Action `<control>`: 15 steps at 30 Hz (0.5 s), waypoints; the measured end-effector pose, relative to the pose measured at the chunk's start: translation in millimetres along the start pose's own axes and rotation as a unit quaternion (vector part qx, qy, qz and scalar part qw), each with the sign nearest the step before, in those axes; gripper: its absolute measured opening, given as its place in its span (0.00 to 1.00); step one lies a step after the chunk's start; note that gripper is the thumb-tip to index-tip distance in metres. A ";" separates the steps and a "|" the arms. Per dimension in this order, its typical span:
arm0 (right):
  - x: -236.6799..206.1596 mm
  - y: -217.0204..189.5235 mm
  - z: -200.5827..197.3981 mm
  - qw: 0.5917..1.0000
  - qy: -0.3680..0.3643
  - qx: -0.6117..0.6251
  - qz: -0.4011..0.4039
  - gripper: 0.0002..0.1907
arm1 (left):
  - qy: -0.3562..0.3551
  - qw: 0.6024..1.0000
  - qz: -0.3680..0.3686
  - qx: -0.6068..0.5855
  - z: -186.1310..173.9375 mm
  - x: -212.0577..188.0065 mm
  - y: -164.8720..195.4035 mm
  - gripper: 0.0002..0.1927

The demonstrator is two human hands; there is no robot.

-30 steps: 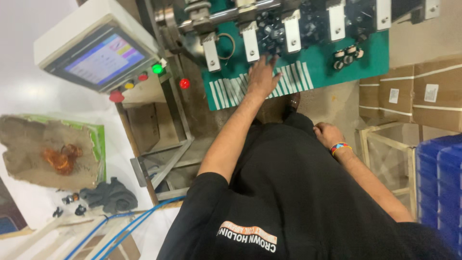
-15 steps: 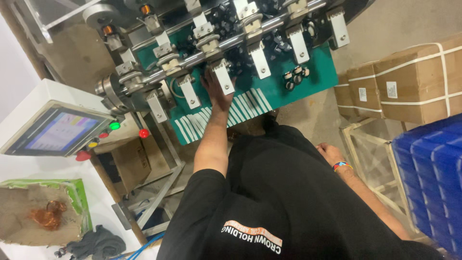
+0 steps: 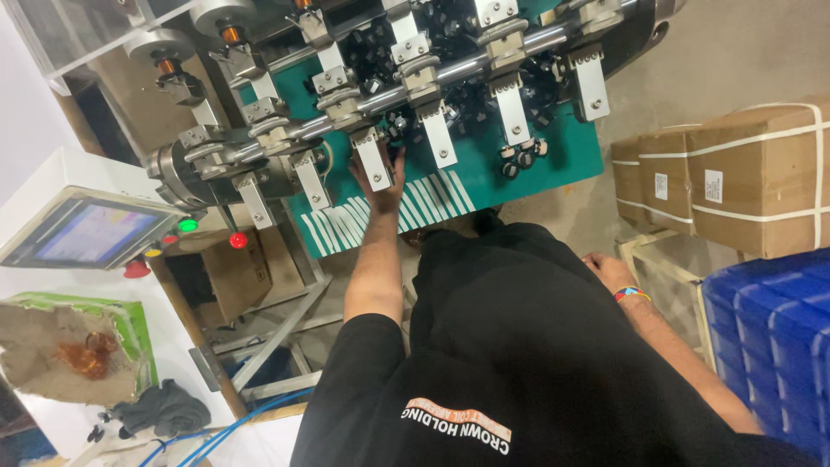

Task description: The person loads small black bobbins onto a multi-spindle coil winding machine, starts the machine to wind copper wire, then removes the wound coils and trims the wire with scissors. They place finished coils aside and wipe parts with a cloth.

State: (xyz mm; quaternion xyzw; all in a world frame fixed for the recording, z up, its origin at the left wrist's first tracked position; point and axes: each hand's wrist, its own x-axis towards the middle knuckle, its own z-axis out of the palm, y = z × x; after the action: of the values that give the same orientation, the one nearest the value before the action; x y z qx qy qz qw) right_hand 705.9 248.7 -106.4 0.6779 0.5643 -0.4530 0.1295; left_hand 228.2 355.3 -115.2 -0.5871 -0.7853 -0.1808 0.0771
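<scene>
Green machine bed [image 3: 553, 164] up top, with small black parts [image 3: 519, 160] scattered on it; they look light, hard and easy to pinch by the sides. Left hand [image 3: 380, 177] lies there, fingers spread, holding nothing, under a metal arm [image 3: 373, 164]. Right hand [image 3: 605, 270] hangs loosely curled by the thigh, empty too.

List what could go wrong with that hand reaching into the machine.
1. The left hand lies on the green plate right under the metal clamp arms on the steel shaft; fingers might get pinched if they move.
2. It could knock the small black parts loose.
3. The right hand hangs by the wooden frame, giving no bracing.
</scene>
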 end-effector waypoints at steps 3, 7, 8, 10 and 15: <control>5.2 -1.4 -1.3 1.000 -0.015 0.010 -0.021 0.18 | 0.010 1.000 0.012 0.023 -7.0 2.6 -5.4 0.30; 15.1 -7.6 -5.7 0.999 -0.024 -0.038 -0.023 0.17 | -0.067 0.997 0.019 -0.040 -12.5 17.1 -13.3 0.30; 16.3 -8.6 -6.4 0.999 -0.027 -0.034 -0.021 0.17 | -0.030 0.998 0.035 -0.040 -12.4 19.5 -14.0 0.30; 16.8 -9.8 -6.2 0.999 -0.034 -0.026 -0.015 0.17 | 0.040 0.996 0.067 -0.044 -12.2 22.7 -16.2 0.29; 13.0 -9.6 -0.8 1.000 -0.014 -0.018 -0.014 0.18 | -0.006 0.995 0.009 -0.100 -13.7 23.2 -21.2 0.22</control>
State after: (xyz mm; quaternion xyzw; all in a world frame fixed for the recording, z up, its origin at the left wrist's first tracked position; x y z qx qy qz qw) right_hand 697.1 260.8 -112.6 0.6609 0.5801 -0.4539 0.1436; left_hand 199.9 365.8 -98.9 -0.5997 -0.7585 -0.2544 0.0149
